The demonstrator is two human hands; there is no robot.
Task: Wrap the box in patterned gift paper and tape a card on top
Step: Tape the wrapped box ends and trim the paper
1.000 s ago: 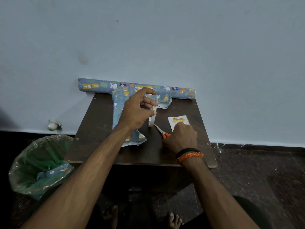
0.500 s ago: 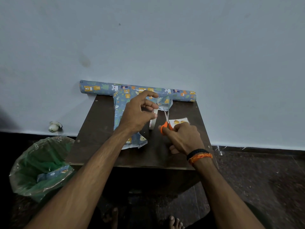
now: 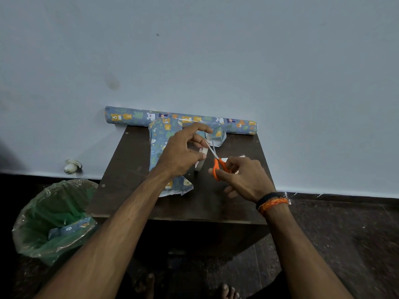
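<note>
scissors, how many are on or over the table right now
1. The orange scissors are held in the right hand over the table, blades pointing at the tape. None other shows.

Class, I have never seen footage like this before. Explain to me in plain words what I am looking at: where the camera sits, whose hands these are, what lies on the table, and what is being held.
There is no machine here: a person wears a camera on the head, looking down at their own arms. The left hand pinches a strip pulled from a tape roll standing on the dark table. The right hand holds orange scissors, blades at the strip. Behind the left hand lies a box wrapped in patterned paper; the paper roll lies along the wall. A small card peeks out past the right hand. A lined bin stands on the floor.
</note>
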